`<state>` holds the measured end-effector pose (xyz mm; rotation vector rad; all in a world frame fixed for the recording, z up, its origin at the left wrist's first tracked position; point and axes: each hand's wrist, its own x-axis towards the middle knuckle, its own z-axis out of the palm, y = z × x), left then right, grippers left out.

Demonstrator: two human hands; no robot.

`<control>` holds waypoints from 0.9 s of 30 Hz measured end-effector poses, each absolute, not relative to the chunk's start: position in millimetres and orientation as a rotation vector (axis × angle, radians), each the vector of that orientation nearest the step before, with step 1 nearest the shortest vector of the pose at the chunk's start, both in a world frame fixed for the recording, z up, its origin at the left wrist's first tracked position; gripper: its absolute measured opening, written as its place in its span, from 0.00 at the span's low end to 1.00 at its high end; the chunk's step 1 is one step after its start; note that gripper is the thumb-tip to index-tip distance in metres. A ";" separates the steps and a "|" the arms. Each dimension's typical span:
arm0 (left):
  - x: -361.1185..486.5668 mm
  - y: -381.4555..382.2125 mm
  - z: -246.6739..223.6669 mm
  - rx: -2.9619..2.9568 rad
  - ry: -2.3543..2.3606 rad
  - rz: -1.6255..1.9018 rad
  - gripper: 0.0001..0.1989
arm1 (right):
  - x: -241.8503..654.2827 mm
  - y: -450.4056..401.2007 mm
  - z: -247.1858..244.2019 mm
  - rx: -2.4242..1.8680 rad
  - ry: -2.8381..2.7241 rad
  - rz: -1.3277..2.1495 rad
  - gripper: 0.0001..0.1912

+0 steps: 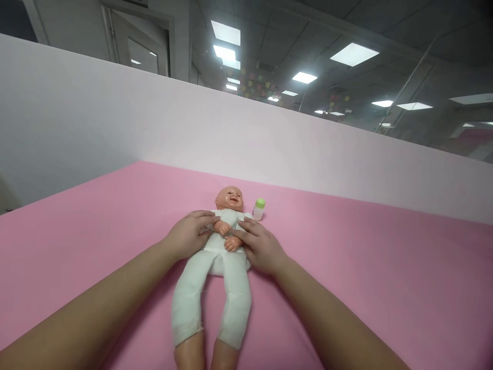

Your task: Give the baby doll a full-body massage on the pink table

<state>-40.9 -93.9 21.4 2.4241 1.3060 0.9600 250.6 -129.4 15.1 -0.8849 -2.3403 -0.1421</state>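
doll legs: closest to the camera, bare feet cut off by the bottom edge, white cloth legs spread a bit and running away up the frame
forearms: both bare, coming in from the bottom corners and angling toward the middle
baby doll [221,252]: flat on its back, roughly centre of frame, head pointing away, white soft suit, plastic head and little plastic hands folded over the chest
left hand [189,234]: palm down on the doll's side at chest height, fingers loosely spread and reaching across toward the doll's shoulder, thumb tucked near the doll's arm; resting on it, not really wrapped around anything
right hand [262,247]: same deal on the other side, flat against the torso, fingers apart and pointing in at the doll's tiny hands; touching, not clamped
pink sheet [365,272]: covers the whole surface under the doll, smooth, nothing much else on it
baby bottle [259,209]: small, clear with a green cap, standing upright just beside the doll's head, apart from both hands
white partition [115,128]: runs along the far edge of the pink surface
ceiling: dark tiles with lit panel lights [353,53] above the partition, door frame off at top left
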 end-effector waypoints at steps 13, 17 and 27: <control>-35.9 -98.8 22.4 2.081 1.183 1.163 0.20 | 253.1 -127.5 16.5 -0.930 -2.284 -0.071 0.26; -42.0 -96.2 22.6 1.719 1.179 1.307 0.21 | 263.5 -126.5 24.0 -1.045 -1.977 0.281 0.24; -90.0 -48.2 -4.6 0.691 1.094 1.462 0.13 | 317.5 -88.7 8.4 -1.260 -1.073 0.949 0.34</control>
